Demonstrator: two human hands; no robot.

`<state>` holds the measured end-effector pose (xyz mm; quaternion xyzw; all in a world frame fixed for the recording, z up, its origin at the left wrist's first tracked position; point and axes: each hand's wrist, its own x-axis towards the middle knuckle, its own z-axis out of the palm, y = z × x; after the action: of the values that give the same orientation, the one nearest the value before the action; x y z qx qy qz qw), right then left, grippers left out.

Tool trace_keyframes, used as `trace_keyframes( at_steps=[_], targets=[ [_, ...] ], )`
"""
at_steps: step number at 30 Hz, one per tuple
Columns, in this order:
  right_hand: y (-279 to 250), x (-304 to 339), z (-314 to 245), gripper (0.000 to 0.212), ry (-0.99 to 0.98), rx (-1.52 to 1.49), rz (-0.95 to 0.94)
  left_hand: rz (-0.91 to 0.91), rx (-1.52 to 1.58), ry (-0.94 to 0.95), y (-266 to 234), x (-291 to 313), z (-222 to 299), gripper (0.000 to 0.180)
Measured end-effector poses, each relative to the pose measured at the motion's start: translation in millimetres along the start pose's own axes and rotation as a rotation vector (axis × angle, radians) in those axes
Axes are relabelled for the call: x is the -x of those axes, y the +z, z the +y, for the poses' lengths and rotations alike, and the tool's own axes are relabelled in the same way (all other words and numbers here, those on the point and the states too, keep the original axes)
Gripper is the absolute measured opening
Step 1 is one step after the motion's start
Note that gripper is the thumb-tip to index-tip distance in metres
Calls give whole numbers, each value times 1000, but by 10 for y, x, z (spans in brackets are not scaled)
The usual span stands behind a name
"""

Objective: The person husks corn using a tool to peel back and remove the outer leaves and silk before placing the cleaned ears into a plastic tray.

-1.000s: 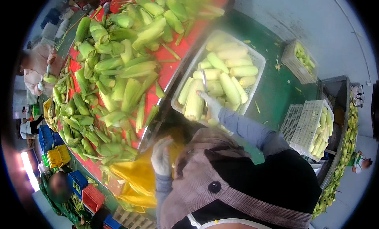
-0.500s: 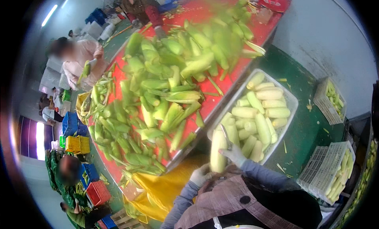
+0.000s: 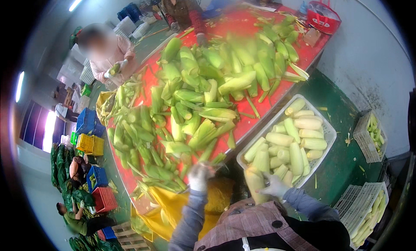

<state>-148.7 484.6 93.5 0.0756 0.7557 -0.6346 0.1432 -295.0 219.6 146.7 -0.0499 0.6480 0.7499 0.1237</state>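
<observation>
My right hand, in a pale glove, grips a pale green ear of corn, which stands nearly upright in front of my chest. Its fingers wrap the ear's right side near the crate's lower corner. My left hand, gloved too, is at the table's near edge, above a yellow sack. Motion smears its fingers, and I cannot make out whether anything is in them. A white plastic crate on my right holds many trimmed ears. Green husked corn heaps across the red table.
Two more white crates with corn stand at the right. A co-worker in pink handles an ear across the table; another person stands at the far side. Blue, yellow and red crates line the left floor.
My left hand has left the ear's base and moved up and left to the table edge. A metal blade seen earlier by the ear no longer shows clearly. The ear stays in my right hand.
</observation>
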Motion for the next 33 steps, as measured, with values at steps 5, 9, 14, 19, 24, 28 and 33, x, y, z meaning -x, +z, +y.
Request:
trace_keyframes(
  at_steps=[5, 9, 14, 19, 24, 28, 33],
  targets=[
    [-916, 183, -206, 87, -34, -97, 544, 33, -97, -130, -272, 59, -358, 23],
    [-2125, 259, 285, 78, 16, 637, 1038, -163, -525, -156, -529, 394, -1181, 18],
    [-2921, -6, 586, 75, 278, 631, 1184, -14, -425, -421, -668, 816, -1304, 19],
    [-3114, -237, 1310, 61, 319, 655, 1080, -96, -602, -251, -898, 810, -1518, 33],
    [-3036, 563, 2112, 60, 527, 757, 960, 26, -674, -507, -897, 1415, -1413, 30],
    [-3399, -31, 2166, 51, 498, 854, 910, 18, -485, -622, -565, 1222, -1212, 30],
    [-2646, -472, 1484, 52, 300, 904, 795, 16, -462, -587, -798, 1515, -1636, 35]
  ],
)
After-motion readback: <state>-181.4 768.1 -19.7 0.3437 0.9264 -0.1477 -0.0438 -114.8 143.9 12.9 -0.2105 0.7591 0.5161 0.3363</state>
